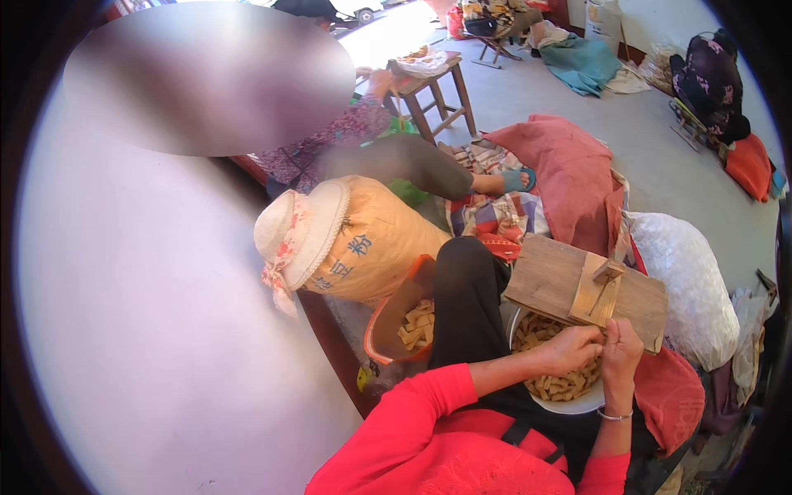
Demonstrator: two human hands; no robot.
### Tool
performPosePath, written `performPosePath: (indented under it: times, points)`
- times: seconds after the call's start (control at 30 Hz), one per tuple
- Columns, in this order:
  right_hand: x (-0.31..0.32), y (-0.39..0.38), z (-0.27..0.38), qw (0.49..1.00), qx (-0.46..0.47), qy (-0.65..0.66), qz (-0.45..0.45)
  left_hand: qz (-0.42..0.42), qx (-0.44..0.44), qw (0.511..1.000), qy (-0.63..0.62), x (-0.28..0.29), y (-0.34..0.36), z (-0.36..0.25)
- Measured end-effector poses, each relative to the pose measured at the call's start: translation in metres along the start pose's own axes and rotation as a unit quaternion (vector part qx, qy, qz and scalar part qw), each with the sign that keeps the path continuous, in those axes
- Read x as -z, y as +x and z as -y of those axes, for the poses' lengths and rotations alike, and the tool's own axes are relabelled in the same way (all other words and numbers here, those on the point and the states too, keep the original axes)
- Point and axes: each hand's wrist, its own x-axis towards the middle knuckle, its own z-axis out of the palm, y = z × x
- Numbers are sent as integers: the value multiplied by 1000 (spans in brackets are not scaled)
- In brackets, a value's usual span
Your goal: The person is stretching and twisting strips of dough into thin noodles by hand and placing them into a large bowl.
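Note:
My left hand (568, 350) and my right hand (623, 353) meet at the near edge of a wooden board (540, 279). Fingers of both are pinched together; what they hold, if anything, is too small to make out. Across the board runs a lighter wooden strip (587, 290) with a small upright block (610, 271) and a thin metal piece on it. Beneath my hands and partly covered by the board is a white basin (577, 407), filled with short tan-brown strips (563, 386).
An orange-rimmed basin (374, 338) of flat tan pieces stands left of my leg. Beyond it, a pale hat (309, 227) rests on a yellow sack (388, 247). A full white sack (689, 285) and red cloth (561, 165) lie rightward. Another person sits by a wooden stool (450, 78).

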Motion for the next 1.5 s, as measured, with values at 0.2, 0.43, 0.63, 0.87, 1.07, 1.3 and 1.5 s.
performPosePath:
  times: [0.2, 0.43, 0.63, 0.87, 1.07, 1.3, 1.5]
  points:
    - [74, -2, 36, 970, -49, 57, 233, 41, -167, 960, 220, 30, -19, -67]
    - [144, -29, 136, 843, -16, 433, 319, 234, -375, 894, -72, 1, -58, -157]
    - [105, -35, 86, 909, -108, 399, 49, 168, -334, 920, -120, -13, -29, -140]
    - [43, -5, 25, 991, 52, 11, -123, 131, -43, 969, -206, -18, 9, -50]
    - [39, -15, 10, 993, 16, -75, -85, 129, 99, 957, -240, -19, 12, 6]
    - [9, -57, -36, 947, -216, 209, 114, -66, -236, 866, 435, -21, 3, 14]
    - [-4, -70, -28, 604, -428, 658, 139, -66, -260, 921, 283, -25, -5, 45]
